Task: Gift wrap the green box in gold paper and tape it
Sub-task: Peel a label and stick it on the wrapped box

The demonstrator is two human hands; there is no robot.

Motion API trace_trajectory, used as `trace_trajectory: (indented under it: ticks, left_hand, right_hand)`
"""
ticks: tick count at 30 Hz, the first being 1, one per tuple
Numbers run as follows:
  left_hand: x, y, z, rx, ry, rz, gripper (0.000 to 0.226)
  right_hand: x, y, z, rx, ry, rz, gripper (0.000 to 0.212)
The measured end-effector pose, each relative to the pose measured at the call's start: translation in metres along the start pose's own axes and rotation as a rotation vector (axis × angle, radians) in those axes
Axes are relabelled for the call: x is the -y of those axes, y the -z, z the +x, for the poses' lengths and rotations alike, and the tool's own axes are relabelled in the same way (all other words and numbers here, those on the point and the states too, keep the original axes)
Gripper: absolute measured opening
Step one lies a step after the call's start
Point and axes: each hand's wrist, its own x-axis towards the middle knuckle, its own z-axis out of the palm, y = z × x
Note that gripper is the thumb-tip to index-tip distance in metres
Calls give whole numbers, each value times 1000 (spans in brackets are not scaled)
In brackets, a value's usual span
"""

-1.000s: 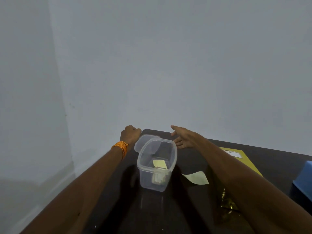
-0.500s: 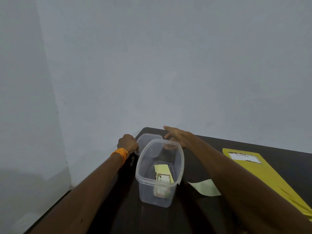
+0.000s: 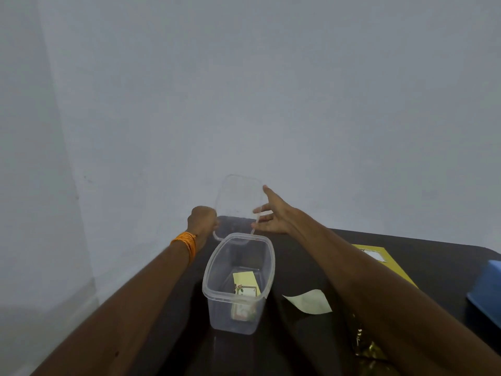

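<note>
Behind the tub, a thin clear plastic lid with rounded corners is held in the air, tilted up on edge against the pale matte wall. The left hand, with a band of orange thread at its wrist, has its grip curled round the lid's left edge. The right hand has its fingers spread and straight, their tips touching the lid's right edge.

The tub is clear, deep and rounded-rectangular, with a thick rolled rim, and it stands upright on the dark glossy desk. Inside it lie a pale yellow card and a small printed packet.

Just right of the tub lies a curled scrap of pale yellow paper. The gold paper, shiny and crumpled, lies further right and nearer the person, partly under the right forearm. Right of the tub and further back lies a flat yellow sheet. At the far right sits something blue, cut off by the frame's edge.
</note>
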Motion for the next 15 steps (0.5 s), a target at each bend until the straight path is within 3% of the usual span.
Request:
trace_trajectory:
  ticks: [4,7,8,11,14,15]
  left_hand:
    - [-24,5,-23,35,1,-311,19]
    - [-29,12,-45,33,-8,-237,16]
    - [-30,13,-51,2,-18,-175,10]
    - [-28,19,-75,-81,-26,-43,6]
    - [-23,27,-106,-55,-103,45,12]
    - [-22,29,-114,-45,-141,78,14]
  right_hand:
    - [4,-1,-24,-54,178,209,48]
    - [-3,-4,-47,-160,260,78,9]
    - [-8,-6,-55,-211,273,-21,7]
    - [-28,-10,-81,-354,368,-320,35]
    - [-55,-9,-101,-407,437,-455,11]
    - [-62,-9,-105,-420,449,-471,14]
